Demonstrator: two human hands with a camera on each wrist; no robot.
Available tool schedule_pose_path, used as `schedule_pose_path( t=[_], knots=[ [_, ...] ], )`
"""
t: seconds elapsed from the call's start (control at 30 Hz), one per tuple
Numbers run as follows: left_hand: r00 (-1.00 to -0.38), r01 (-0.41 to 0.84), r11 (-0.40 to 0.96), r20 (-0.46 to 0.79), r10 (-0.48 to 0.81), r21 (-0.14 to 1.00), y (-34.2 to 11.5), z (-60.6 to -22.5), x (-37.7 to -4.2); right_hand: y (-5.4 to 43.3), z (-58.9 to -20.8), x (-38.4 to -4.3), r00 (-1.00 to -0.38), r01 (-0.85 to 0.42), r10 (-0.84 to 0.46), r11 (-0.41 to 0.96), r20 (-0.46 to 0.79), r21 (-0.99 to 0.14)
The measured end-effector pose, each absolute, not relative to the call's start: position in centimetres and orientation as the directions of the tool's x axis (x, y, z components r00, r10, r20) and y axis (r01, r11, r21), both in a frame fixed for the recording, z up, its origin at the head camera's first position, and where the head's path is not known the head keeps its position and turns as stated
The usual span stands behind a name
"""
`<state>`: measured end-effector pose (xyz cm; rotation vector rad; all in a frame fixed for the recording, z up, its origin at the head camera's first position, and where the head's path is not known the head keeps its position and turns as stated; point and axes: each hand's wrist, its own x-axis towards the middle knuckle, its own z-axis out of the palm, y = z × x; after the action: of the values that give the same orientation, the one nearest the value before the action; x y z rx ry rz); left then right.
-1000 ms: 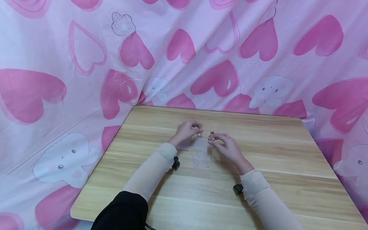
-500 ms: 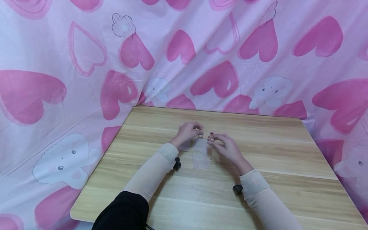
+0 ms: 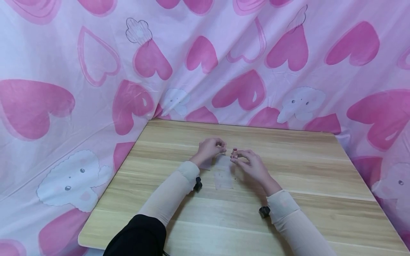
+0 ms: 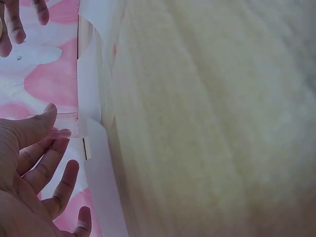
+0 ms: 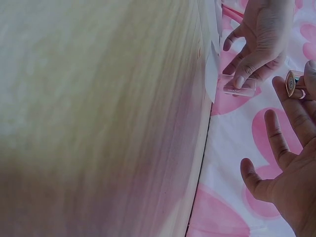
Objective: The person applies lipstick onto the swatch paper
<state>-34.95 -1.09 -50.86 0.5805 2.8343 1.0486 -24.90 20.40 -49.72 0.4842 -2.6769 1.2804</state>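
Observation:
In the head view my left hand is over the middle of the table. Its thumb and fingers pinch a small clear plastic cap, seen sideways in the left wrist view. Just to the right, my right hand holds a small rose-gold lipstick tube upright between thumb and index finger. The right wrist view shows the tube's flat end with a label too small to read. Cap and tube are apart. The other fingers of the right hand are spread.
Several thin whitish sheets lie under and between the hands, the nearest sheet among them. The wooden table meets a pink heart-patterned curtain at the back and left. A black wrist camera sits below the right cuff.
Both hands keep their holds. The right hand with the lipstick tube has shifted very slightly left, and the whole head view has slid down a little.

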Motion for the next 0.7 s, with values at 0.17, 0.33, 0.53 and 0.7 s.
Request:
schedule_pose_path(
  t=[0.17, 0.33, 0.53, 0.7],
  knots=[
    [-0.928, 0.31, 0.677, 0.056, 0.369, 0.667, -1.0, -51.03, -34.62, 20.28, -49.71, -24.86, -0.937, -0.347, -0.229, 0.562, 0.263, -0.751],
    [-0.929, 0.293, 0.656, 0.047, 0.366, 0.695, -1.01, -51.16, -34.5, 20.26, -49.73, -24.79, -0.938, -0.344, -0.23, 0.557, 0.258, -0.756],
    [-0.93, 0.29, 0.653, 0.044, 0.366, 0.7, -1.04, -51.31, -34.53, 20.06, -49.75, -24.74, -0.937, -0.348, -0.23, 0.554, 0.262, -0.756],
    [-0.929, 0.284, 0.652, 0.031, 0.37, 0.703, -0.95, -51.31, -34.46, 20.15, -49.71, -24.63, -0.94, -0.339, -0.225, 0.558, 0.255, -0.758]
  ],
)
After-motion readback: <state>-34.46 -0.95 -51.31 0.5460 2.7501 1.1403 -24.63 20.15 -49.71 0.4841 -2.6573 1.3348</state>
